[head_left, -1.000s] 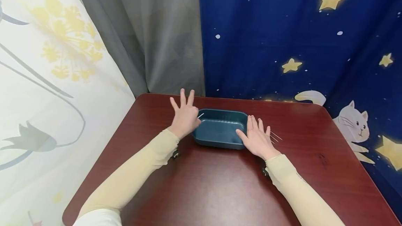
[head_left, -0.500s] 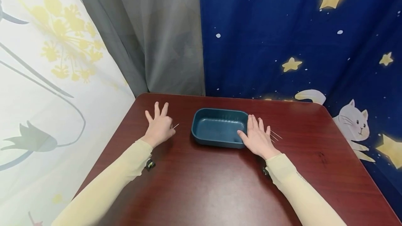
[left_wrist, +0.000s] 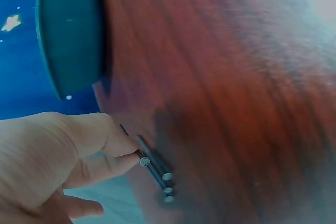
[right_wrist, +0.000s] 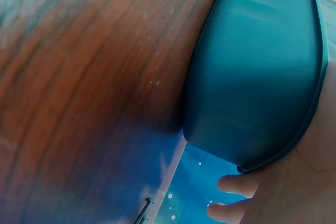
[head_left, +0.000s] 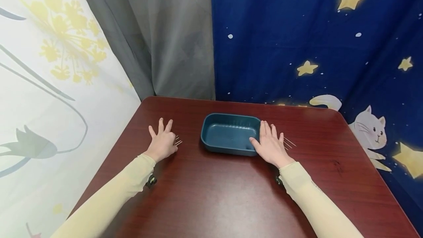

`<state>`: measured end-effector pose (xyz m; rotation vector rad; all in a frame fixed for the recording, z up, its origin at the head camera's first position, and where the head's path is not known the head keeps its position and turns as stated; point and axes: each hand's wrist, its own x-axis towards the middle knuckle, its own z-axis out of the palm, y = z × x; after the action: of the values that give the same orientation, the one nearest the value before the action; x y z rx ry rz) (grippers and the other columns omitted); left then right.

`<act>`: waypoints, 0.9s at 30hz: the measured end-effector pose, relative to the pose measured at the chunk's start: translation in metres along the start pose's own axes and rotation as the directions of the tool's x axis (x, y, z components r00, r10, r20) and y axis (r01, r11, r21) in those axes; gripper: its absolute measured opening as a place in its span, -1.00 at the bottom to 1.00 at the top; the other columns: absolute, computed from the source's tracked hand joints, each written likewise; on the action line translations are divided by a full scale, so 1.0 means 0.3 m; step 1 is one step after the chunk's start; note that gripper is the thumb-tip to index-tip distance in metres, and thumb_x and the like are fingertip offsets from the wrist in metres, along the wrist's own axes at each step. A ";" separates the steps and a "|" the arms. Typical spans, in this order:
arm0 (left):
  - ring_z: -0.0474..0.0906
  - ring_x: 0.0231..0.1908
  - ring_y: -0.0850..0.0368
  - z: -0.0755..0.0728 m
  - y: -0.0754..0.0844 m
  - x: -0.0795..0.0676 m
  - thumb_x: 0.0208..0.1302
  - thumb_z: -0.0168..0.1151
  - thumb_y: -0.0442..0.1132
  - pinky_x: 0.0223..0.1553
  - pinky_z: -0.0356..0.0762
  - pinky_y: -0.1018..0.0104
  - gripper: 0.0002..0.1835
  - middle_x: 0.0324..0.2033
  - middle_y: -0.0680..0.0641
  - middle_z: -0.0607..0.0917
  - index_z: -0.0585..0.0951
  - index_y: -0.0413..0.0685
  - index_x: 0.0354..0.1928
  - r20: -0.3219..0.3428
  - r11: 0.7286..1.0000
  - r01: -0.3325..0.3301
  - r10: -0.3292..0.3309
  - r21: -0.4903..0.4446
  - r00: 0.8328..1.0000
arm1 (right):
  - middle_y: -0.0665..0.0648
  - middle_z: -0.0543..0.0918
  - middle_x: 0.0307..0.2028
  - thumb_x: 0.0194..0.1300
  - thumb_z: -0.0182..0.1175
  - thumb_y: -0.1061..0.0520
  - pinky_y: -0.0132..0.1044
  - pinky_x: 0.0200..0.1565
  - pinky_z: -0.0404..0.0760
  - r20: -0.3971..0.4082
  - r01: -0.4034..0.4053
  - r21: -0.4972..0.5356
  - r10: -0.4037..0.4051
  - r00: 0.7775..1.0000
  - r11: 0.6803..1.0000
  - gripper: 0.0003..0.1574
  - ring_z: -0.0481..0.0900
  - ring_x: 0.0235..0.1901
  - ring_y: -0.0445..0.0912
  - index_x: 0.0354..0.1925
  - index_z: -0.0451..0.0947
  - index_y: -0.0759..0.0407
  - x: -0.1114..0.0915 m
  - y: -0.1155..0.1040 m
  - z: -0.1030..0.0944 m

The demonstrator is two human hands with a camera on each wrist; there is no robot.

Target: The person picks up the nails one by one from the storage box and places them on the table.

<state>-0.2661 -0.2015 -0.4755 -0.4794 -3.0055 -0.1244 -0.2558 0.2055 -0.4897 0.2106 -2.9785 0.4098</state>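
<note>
In the head view, my left hand (head_left: 162,145) is low over the left part of the table, its thumb and index finger pinching a nail. The left wrist view shows the held nail's round head (left_wrist: 145,161) just past the fingertips. Right by it lie other dark nails (left_wrist: 155,158), heads pointing the same way. A dark teal rectangular tray (head_left: 228,151) stands mid-table. My right hand (head_left: 271,147) rests against its right end, fingers straight along the wall and thumb over the rim. The tray's inside shows bare in the head view.
Several nails (head_left: 290,142) lie on the table just right of my right hand. The reddish-brown wooden table (head_left: 218,197) reaches back to a grey curtain (head_left: 181,39) and a blue star-patterned curtain (head_left: 264,47). A white patterned curtain (head_left: 66,120) hangs along the left side.
My left hand has moved left and down from the tray's left rim to the nails on the left, still pinching a nail. The right hand and tray stay put.
</note>
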 end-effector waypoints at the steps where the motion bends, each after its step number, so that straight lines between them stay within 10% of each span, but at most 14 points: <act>1: -0.53 0.29 -0.29 0.008 0.000 -0.002 -0.17 0.39 -0.16 -0.03 -0.45 -0.50 -0.67 0.34 -0.27 0.04 0.43 0.20 -0.85 0.002 1.000 -0.004 0.004 0.008 1.000 | 0.18 -0.16 0.40 0.16 -0.31 -0.54 0.38 0.09 -0.23 0.001 0.001 0.004 -0.001 1.000 1.000 0.16 -0.27 0.34 0.19 0.41 -0.36 0.13 -0.001 0.000 0.000; 15: -0.57 0.29 -0.26 0.043 -0.013 -0.021 -0.18 0.38 -0.13 -0.04 -0.50 -0.50 -0.68 0.33 -0.28 0.05 0.42 0.21 -0.84 -0.040 0.995 -0.025 0.029 0.092 0.999 | 0.21 -0.12 0.39 0.21 -0.17 -0.44 0.38 0.09 -0.25 0.006 0.018 0.011 -0.018 1.000 1.000 0.13 -0.25 0.34 0.20 0.41 -0.37 0.14 0.016 -0.011 0.004; 27: -0.25 0.34 -0.21 -0.101 0.068 -0.014 0.08 0.20 -0.04 0.04 -0.36 -0.45 -0.87 0.28 -0.20 0.21 0.62 0.14 -0.50 -0.232 0.999 -0.052 0.050 -0.002 0.971 | 0.26 -0.14 0.38 0.09 -0.37 -0.62 0.38 0.09 -0.22 0.081 -0.016 0.034 0.014 0.997 0.999 0.24 -0.27 0.33 0.24 0.41 -0.34 0.16 0.002 0.000 -0.030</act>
<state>-0.2532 -0.1864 -0.4444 -0.5041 -2.7631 -0.1751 -0.2555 0.2079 -0.4810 0.2133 -3.0555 0.4659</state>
